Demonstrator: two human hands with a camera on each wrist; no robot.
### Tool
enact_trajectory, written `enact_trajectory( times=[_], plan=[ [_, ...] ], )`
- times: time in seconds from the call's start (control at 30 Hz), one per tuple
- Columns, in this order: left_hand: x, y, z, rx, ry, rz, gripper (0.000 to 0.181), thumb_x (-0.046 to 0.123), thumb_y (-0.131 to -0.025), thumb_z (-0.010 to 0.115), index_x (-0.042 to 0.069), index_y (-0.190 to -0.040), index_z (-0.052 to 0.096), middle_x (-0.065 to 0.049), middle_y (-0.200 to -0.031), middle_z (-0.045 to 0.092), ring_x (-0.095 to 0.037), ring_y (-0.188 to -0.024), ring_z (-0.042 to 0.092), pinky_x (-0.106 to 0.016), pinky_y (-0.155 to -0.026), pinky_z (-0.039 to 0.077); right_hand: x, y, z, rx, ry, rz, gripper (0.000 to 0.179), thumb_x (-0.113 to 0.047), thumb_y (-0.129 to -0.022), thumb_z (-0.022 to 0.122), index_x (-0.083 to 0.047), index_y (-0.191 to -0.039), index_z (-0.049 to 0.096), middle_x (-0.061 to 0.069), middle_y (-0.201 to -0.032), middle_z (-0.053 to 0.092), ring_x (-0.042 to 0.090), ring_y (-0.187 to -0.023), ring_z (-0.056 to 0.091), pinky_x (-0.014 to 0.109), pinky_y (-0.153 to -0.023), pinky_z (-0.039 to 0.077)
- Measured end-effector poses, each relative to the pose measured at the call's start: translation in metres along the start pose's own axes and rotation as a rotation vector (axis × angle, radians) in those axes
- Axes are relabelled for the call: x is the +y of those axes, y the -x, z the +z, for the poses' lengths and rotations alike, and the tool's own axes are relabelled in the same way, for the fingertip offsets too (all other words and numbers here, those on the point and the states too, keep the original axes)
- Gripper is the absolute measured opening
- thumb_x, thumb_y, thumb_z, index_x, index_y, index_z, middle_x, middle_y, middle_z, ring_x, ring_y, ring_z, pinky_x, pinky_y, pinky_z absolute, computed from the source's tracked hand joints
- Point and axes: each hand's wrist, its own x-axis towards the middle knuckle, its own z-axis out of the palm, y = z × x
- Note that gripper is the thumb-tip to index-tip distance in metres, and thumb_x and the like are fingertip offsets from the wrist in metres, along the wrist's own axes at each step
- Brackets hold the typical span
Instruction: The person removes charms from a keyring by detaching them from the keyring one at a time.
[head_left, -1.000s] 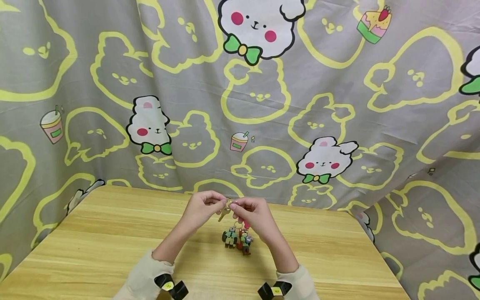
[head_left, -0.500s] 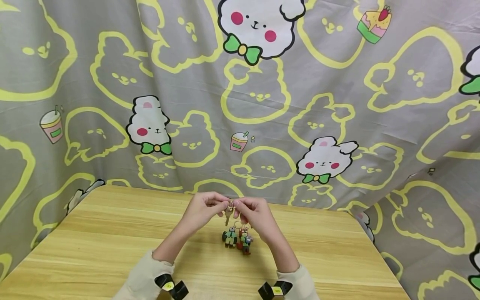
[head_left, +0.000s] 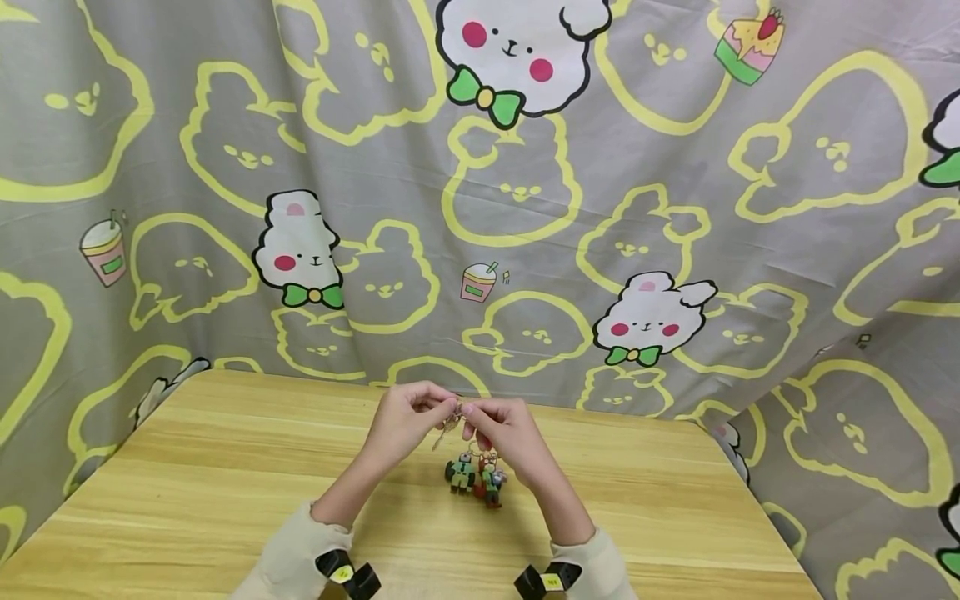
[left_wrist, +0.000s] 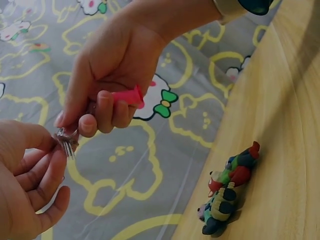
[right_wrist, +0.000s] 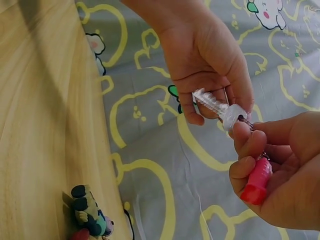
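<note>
Above the table, my left hand [head_left: 408, 423] and right hand [head_left: 510, 429] meet fingertip to fingertip at a small metal key ring [right_wrist: 245, 120], each pinching it between thumb and finger. From the ring a silver key [right_wrist: 215, 105] points toward the left palm, blurred in the right wrist view. A pink charm [right_wrist: 259, 180] hangs on a short chain against the curled fingers of the right hand. Below the hands, two small character figurines lie on the table side by side: one with a green top and dark arms [head_left: 460, 473], the other green, blue and red [head_left: 492, 485].
The wooden table [head_left: 202, 483] ends at a grey curtain [head_left: 525, 333] printed with yellow outlines and white cartoon animals. Light sleeves with black wrist cameras [head_left: 348, 575] show at the near edge.
The key swings and turns below the fingertips, hanging downward half a second ago and slanting left now. Both hands shift only slightly at the ring; the figurines stay put.
</note>
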Motion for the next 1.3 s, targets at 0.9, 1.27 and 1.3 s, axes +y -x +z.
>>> enact_trajectory(
  times=[0.9,1.27,1.3],
  plan=[
    [0.0025,-0.0002,-0.0065,-0.269,0.089,-0.071,0.023,0.018,-0.103,0.062,-0.001,-0.105,0.074,-0.007,-0.089,0.073,-0.015,-0.081,0.067,-0.031,-0.082,0.058,0.0009,0.0006,-0.0089,0.029,-0.079,-0.02,0.024,-0.02,-0.103,0.061,0.003,-0.109,0.066,0.006,-0.072,0.065,0.01,-0.052,0.045,0.02,-0.051,0.038],
    [0.0003,-0.001,-0.0034,-0.086,-0.011,-0.037,0.018,0.017,-0.1,0.067,0.002,-0.097,0.077,-0.009,-0.081,0.074,-0.012,-0.072,0.066,-0.024,-0.071,0.054,0.0011,0.0003,-0.0056,0.022,-0.077,-0.009,0.024,-0.02,-0.104,0.061,0.003,-0.108,0.065,0.0,-0.069,0.064,0.009,-0.051,0.045,0.02,-0.052,0.04],
    [0.0,-0.0008,-0.0029,-0.078,-0.021,-0.027,0.018,0.017,-0.1,0.067,0.002,-0.097,0.077,-0.009,-0.081,0.074,-0.012,-0.071,0.066,-0.023,-0.069,0.054,0.0013,0.0002,-0.0052,0.02,-0.078,-0.01,0.024,-0.02,-0.104,0.061,0.004,-0.107,0.065,0.001,-0.069,0.064,0.009,-0.051,0.046,0.02,-0.052,0.04]
  ],
)
